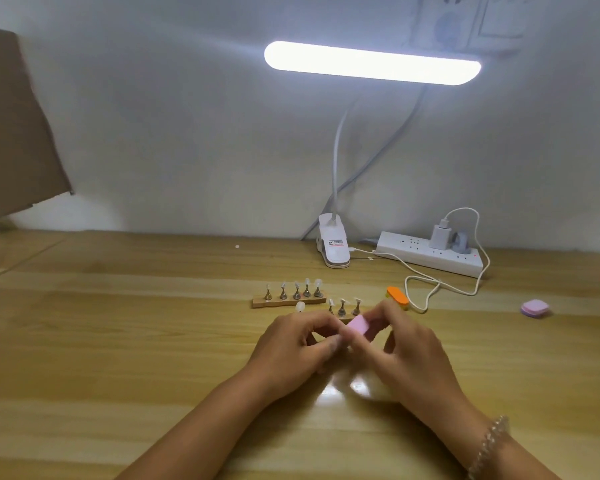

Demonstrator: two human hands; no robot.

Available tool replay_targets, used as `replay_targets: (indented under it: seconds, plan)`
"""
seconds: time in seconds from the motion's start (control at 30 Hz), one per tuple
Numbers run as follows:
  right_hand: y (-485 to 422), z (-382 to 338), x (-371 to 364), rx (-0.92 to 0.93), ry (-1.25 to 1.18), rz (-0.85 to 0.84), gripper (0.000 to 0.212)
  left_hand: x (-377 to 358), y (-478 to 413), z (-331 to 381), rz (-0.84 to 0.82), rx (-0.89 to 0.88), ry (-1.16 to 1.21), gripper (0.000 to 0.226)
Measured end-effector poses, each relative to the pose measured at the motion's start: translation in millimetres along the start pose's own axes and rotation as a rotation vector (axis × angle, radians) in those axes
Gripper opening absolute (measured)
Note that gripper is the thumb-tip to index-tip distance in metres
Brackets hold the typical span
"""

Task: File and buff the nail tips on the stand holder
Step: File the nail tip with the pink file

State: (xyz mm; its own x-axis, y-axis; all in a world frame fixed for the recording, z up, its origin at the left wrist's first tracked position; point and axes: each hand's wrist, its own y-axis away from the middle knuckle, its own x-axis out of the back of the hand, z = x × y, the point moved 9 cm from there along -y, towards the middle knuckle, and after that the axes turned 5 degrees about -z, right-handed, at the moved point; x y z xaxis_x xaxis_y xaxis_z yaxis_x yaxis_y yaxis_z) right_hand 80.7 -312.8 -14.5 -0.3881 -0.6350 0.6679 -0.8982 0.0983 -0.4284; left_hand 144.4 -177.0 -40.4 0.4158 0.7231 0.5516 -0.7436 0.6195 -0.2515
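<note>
Two wooden stand holders lie on the table. The far stand holder [288, 301] carries several metal pegs with clear nail tips. The near stand holder [343, 318] is partly hidden behind my hands, and three of its pegs show. My left hand [291, 348] pinches a small peg with a nail tip [336, 339] between thumb and fingers. My right hand [406, 348] grips a pink buffer block [358, 323], which touches that nail tip. One loose peg with a nail tip [300, 306] stands between the two holders.
An orange buffer block [398, 296] lies just behind my right hand. A pink buffer pad [535, 308] sits at the far right. A clip lamp [333, 244], a power strip [430, 252] and a white cable [430, 289] occupy the back. A cardboard box [11, 126] stands at the left.
</note>
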Motion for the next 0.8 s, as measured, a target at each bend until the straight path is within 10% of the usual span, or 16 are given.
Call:
replay_targets:
  seconds: [0.8]
  plan:
    - [1.5,-1.8,0.9,-0.008,0.134,-0.015,0.037,2.0,-3.0,-8.2,0.012,0.046,0.004,0.009]
